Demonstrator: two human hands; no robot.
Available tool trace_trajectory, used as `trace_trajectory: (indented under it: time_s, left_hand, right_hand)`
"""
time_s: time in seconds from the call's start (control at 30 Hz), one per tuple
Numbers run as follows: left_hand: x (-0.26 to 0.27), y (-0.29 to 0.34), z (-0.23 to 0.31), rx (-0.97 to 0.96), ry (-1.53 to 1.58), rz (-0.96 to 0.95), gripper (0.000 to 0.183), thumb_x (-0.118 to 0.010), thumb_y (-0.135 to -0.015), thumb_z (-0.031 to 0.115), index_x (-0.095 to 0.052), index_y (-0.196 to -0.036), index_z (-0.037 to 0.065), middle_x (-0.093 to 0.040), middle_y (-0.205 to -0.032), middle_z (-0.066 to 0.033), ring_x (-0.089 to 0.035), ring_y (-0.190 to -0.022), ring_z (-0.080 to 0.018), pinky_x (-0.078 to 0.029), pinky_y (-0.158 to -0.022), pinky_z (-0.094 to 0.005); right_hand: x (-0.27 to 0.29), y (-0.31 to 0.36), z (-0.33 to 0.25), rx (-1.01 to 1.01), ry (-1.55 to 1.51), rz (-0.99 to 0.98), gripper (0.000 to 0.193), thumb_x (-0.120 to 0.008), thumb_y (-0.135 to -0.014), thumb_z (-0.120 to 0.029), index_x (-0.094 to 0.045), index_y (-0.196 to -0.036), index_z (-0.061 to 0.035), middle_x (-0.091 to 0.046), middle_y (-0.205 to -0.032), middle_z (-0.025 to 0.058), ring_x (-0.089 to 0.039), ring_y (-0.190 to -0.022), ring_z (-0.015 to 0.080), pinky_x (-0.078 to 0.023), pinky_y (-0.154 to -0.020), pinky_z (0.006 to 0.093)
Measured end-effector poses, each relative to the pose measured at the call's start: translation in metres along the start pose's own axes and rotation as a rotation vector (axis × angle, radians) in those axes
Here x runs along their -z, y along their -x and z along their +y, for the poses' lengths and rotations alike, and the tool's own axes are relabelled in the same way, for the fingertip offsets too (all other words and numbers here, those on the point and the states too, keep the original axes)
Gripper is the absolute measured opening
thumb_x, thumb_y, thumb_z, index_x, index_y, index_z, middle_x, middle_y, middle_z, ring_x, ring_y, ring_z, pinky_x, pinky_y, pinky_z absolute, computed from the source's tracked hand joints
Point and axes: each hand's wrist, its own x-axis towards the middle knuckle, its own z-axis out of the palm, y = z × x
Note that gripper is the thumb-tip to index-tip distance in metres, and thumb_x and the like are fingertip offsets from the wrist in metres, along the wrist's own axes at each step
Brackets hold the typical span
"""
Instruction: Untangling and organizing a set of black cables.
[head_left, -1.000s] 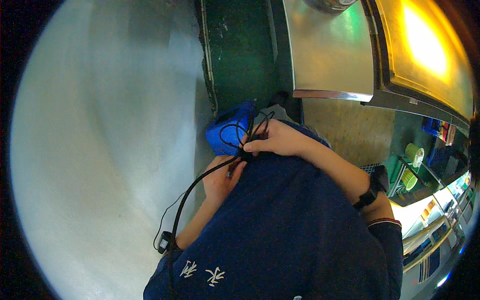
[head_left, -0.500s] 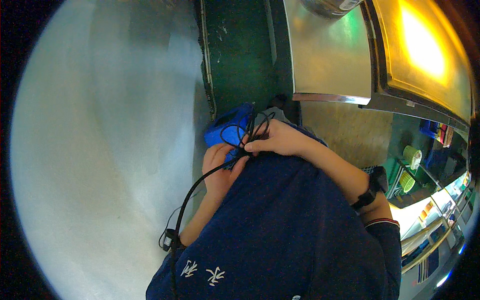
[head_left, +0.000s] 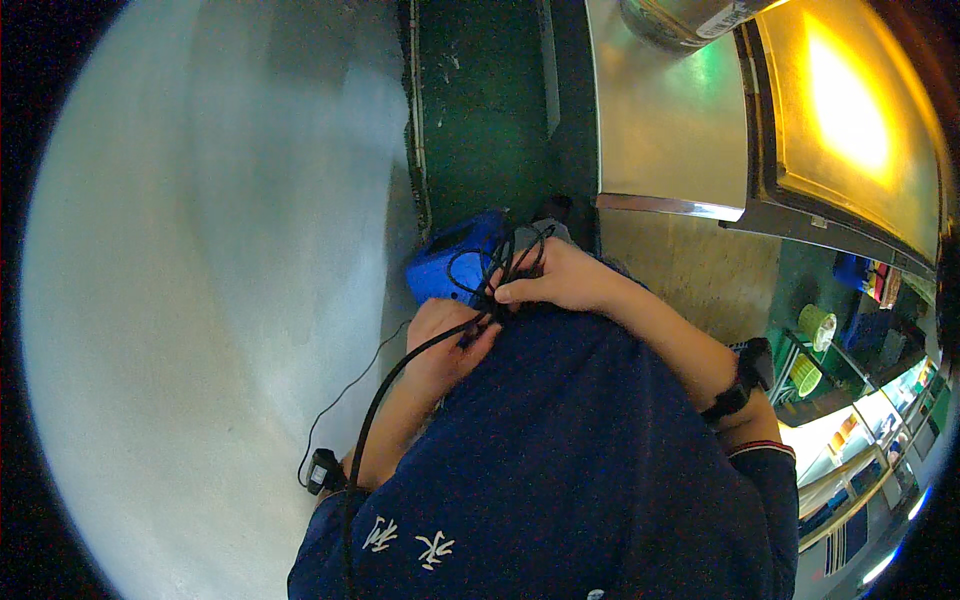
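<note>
Pale grey surface (head_left: 220, 300), one, broad, smooth, filling the left side. Shirt (head_left: 570, 430), one, navy, short-sleeved, white markings, worn by the person. Floor strip (head_left: 480, 110), dark green, beyond the hands. Countertop (head_left: 670, 120), metallic, upper right, bearing one cylindrical container (head_left: 675, 25), cut by the upper edge. Panel (head_left: 850, 110), one, glowing yellow, right of the countertop. Blue item (head_left: 450, 265), one, exact kind unclear, just beyond the left hand. Right hand (head_left: 550, 280), bare, thumb and fingers pinching gathered loops of cable in front of the shirt. Left hand (head_left: 440, 335), bare, fingers curled beside the bundle, cable crossing it; whether they close on the cable cannot be told. Black cable (head_left: 378, 395), one, looped at the right hand, its single run passing along the left forearm to the lower edge. Strap (head_left: 735, 390), black, on the right arm. Device (head_left: 322, 472), small, black, at the left wrist.
</note>
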Motion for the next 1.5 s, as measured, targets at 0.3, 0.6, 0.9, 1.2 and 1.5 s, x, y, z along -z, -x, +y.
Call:
trace_trajectory:
  time_s: [0.3,0.6,0.9,1.2,1.5]
  left_hand:
    - [0.007,-0.009,0.001,0.717,0.463,-0.156,0.021,-0.076,-0.077,0.011,-0.064,-0.093,0.004,-0.062,-0.071,-0.0096,-0.063,-0.069,-0.0279,-0.050,-0.063,-0.0342]
    - [-0.006,-0.002,-0.021,0.173,0.270,-0.088,0.013,-0.072,-0.081,0.011,-0.065,-0.090,0.004,-0.063,-0.082,-0.0120,-0.064,-0.079,-0.0262,-0.049,-0.069,-0.0338]
    - [-0.031,-0.005,-0.044,0.454,0.617,-0.091,0.009,-0.063,-0.088,0.011,-0.065,-0.083,0.003,-0.062,-0.079,-0.0062,-0.060,-0.076,-0.0161,-0.046,-0.071,-0.0294]
    - [-0.034,0.012,-0.048,0.380,0.787,0.086,0.011,-0.066,-0.083,0.003,-0.063,-0.093,0.004,-0.061,-0.088,-0.0048,-0.059,-0.082,-0.0170,-0.047,-0.076,-0.0284]
    - [-0.014,0.004,-0.028,0.256,0.522,-0.023,0.028,-0.077,-0.075,0.010,-0.061,-0.097,0.006,-0.058,-0.096,-0.0069,-0.058,-0.091,-0.0223,-0.046,-0.080,-0.0327]
  right_hand:
    - [0.002,-0.003,0.000,0.027,-0.006,-0.047,0.018,-0.070,-0.088,-0.015,-0.067,-0.100,-0.0019,-0.067,-0.084,0.0023,-0.061,-0.076,0.0106,-0.050,-0.072,0.0264]
    - [-0.001,0.004,-0.002,0.029,0.015,-0.004,0.017,-0.070,-0.087,-0.012,-0.067,-0.099,-0.0011,-0.067,-0.086,0.0024,-0.062,-0.078,0.0104,-0.050,-0.073,0.0259]
    - [-0.004,0.000,-0.001,0.025,0.177,-0.011,0.017,-0.072,-0.085,-0.013,-0.068,-0.098,-0.0012,-0.067,-0.091,0.0017,-0.061,-0.085,0.0103,-0.048,-0.080,0.0271]
    - [-0.012,-0.008,-0.007,0.156,0.167,-0.013,0.017,-0.074,-0.083,-0.014,-0.070,-0.097,-0.0045,-0.065,-0.098,0.0019,-0.059,-0.094,0.0132,-0.046,-0.088,0.0298]
    - [-0.008,-0.014,-0.007,0.156,0.199,-0.006,0.023,-0.074,-0.084,-0.020,-0.070,-0.100,-0.0039,-0.066,-0.099,0.0031,-0.060,-0.093,0.0143,-0.047,-0.086,0.0302]
